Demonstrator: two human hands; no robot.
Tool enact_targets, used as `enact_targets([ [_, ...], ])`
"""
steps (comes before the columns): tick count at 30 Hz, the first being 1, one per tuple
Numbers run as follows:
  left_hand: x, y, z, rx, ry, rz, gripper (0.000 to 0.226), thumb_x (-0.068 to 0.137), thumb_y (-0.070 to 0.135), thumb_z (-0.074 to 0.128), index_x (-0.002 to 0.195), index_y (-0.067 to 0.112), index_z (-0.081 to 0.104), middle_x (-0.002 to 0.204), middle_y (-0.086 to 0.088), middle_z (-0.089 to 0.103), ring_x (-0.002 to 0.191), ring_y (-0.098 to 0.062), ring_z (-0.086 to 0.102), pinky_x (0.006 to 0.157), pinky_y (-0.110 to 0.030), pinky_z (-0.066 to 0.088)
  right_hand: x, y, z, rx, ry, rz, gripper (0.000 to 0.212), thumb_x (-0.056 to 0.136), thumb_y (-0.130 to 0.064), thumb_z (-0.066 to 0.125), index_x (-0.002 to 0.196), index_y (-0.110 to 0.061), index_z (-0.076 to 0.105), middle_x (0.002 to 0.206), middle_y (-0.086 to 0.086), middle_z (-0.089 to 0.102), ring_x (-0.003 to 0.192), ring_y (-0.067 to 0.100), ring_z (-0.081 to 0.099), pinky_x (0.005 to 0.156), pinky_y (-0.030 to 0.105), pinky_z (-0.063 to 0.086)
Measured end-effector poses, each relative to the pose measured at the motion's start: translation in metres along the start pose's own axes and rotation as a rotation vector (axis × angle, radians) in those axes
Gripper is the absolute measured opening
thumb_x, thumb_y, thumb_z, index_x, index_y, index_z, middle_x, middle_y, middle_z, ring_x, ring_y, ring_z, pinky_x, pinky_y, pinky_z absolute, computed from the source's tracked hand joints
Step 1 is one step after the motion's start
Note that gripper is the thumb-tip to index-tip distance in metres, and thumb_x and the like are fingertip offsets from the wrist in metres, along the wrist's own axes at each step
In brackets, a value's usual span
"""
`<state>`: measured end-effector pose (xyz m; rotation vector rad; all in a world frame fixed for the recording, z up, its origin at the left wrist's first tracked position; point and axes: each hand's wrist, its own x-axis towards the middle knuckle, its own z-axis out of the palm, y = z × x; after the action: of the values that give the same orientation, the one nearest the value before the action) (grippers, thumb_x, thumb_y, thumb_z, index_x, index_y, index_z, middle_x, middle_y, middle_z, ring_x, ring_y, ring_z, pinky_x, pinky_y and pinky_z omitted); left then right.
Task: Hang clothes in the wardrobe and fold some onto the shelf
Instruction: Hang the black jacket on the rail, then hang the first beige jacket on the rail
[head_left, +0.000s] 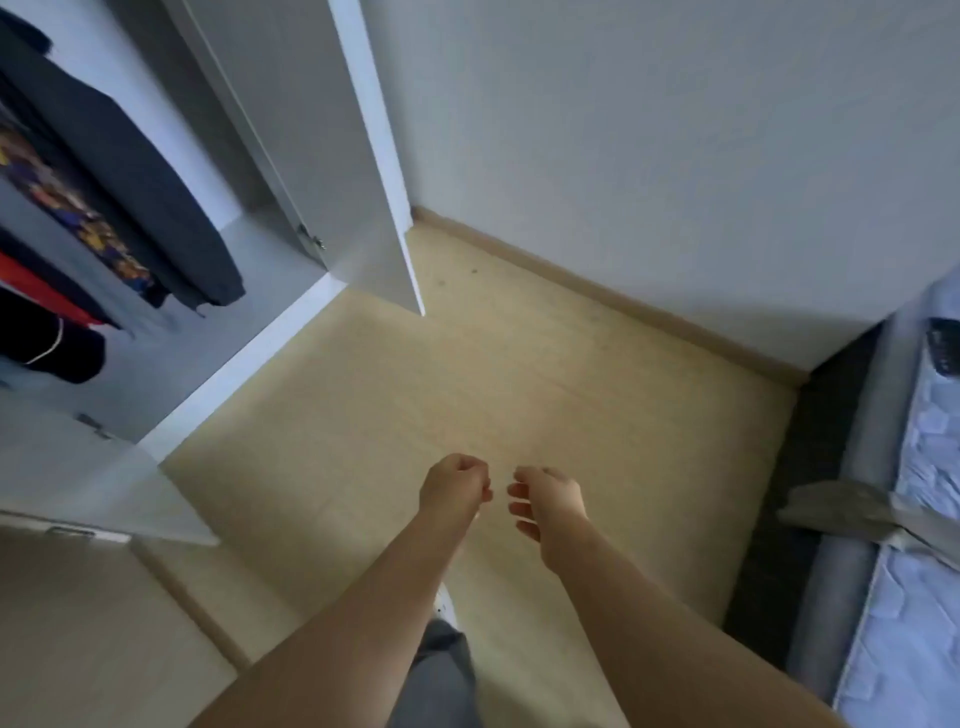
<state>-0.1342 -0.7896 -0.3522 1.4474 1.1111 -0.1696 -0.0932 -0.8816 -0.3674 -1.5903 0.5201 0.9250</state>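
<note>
Left grip (457, 483) curled, empty; right grip (545, 500) loose, empty.
Hovering above floor (519, 384); wardrobe (270, 270) at 10 o'clock (dark clothes (130, 171) inside).

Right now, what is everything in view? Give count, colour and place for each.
Open wardrobe: one, white, upper left.
Hanging garments: several, dark grey, black, red, one purple-and-yellow print, inside wardrobe.
Laminate floor: one, pale beige, centre.
Skirting board: one, beige, under white wall.
Patterned mattress: one, pale blue-white, right edge.
Crumpled cloth: one, grey, beside mattress.
Trouser leg: one, grey, bottom centre.
Left hand: one, curled, empty, centre.
Right hand: one, loosely curled, empty, beside it.
</note>
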Motion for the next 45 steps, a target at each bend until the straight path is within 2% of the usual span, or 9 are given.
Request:
enact_targets([
  [4,-0.053,-0.039,0.101,0.111,-0.113,0.005,0.018,0.090,0.008,0.048,0.076,0.016,0.057,0.071,-0.002,0.060,0.068,-0.018,0.060,0.062,-0.027,0.042,-0.025,0.056,-0.118,0.091,0.124,0.051,0.013,0.091,-0.017,0.050,0.078,-0.016,0.053,0.071,0.001,0.055,0.056,0.015,0.049,0.052,0.023,0.036],
  [6,-0.091,-0.064,0.161,0.152,-0.163,-0.008,0.022,0.090,0.009,0.048,0.072,0.018,0.056,0.069,-0.001,0.060,0.065,-0.016,0.059,0.060,-0.026,0.041,-0.043,0.088,-0.191,0.144,0.230,0.069,0.012,0.091,-0.016,0.049,0.078,-0.015,0.052,0.071,0.001,0.055,0.055,0.015,0.048,0.052,0.023,0.035],
  [11,-0.173,-0.106,0.277,0.276,-0.370,0.023,0.025,0.089,0.007,0.051,0.069,0.020,0.058,0.066,-0.002,0.058,0.068,-0.020,0.058,0.057,-0.023,0.039,-0.095,0.158,-0.327,0.317,0.441,0.112,0.019,0.088,-0.009,0.044,0.071,-0.014,0.050,0.066,0.004,0.052,0.052,0.016,0.045,0.047,0.021,0.030],
  [14,-0.210,-0.117,0.331,0.366,-0.477,0.047,0.024,0.090,0.007,0.050,0.071,0.021,0.055,0.065,0.001,0.056,0.059,-0.012,0.055,0.053,-0.022,0.035,-0.118,0.190,-0.381,0.420,0.513,0.167,0.021,0.087,-0.009,0.046,0.068,-0.013,0.051,0.065,0.004,0.052,0.053,0.016,0.045,0.047,0.020,0.028],
  [18,-0.236,-0.128,0.381,0.493,-0.561,0.047,0.023,0.093,0.009,0.047,0.074,0.021,0.052,0.067,0.002,0.054,0.056,-0.009,0.052,0.052,-0.021,0.035,-0.133,0.219,-0.422,0.601,0.551,0.205,0.017,0.088,-0.010,0.049,0.072,-0.011,0.054,0.066,0.004,0.054,0.055,0.017,0.045,0.050,0.022,0.030],
  [23,-0.253,-0.121,0.443,0.573,-0.650,0.091,0.022,0.093,0.012,0.047,0.074,0.020,0.052,0.067,0.002,0.054,0.056,-0.008,0.052,0.051,-0.020,0.036,-0.137,0.221,-0.475,0.779,0.627,0.170,0.016,0.091,-0.012,0.049,0.076,-0.013,0.051,0.070,0.005,0.054,0.053,0.016,0.045,0.049,0.020,0.030],
  [33,-0.255,-0.060,0.587,0.724,-0.800,0.277,0.024,0.093,0.012,0.047,0.072,0.020,0.051,0.066,0.001,0.054,0.055,-0.009,0.051,0.049,-0.021,0.034,-0.105,0.165,-0.591,0.909,0.740,0.076,0.014,0.091,-0.011,0.050,0.078,-0.013,0.049,0.069,0.004,0.053,0.055,0.016,0.045,0.052,0.022,0.032],
  [38,-0.269,-0.046,0.678,0.782,-0.824,0.344,0.024,0.092,0.011,0.046,0.071,0.021,0.051,0.064,0.001,0.054,0.054,-0.009,0.051,0.050,-0.021,0.033,-0.088,0.161,-0.674,0.887,0.774,0.083,0.013,0.091,-0.012,0.050,0.078,-0.013,0.051,0.070,0.004,0.053,0.054,0.016,0.045,0.051,0.024,0.033],
  [45,-0.276,-0.057,0.836,0.805,-0.760,0.479,0.023,0.089,0.011,0.049,0.070,0.023,0.056,0.071,-0.003,0.060,0.063,-0.017,0.057,0.053,-0.023,0.037,-0.038,0.179,-0.841,0.677,0.769,0.057,0.014,0.090,-0.014,0.049,0.077,-0.010,0.049,0.072,0.008,0.050,0.061,0.021,0.044,0.058,0.029,0.033],
])
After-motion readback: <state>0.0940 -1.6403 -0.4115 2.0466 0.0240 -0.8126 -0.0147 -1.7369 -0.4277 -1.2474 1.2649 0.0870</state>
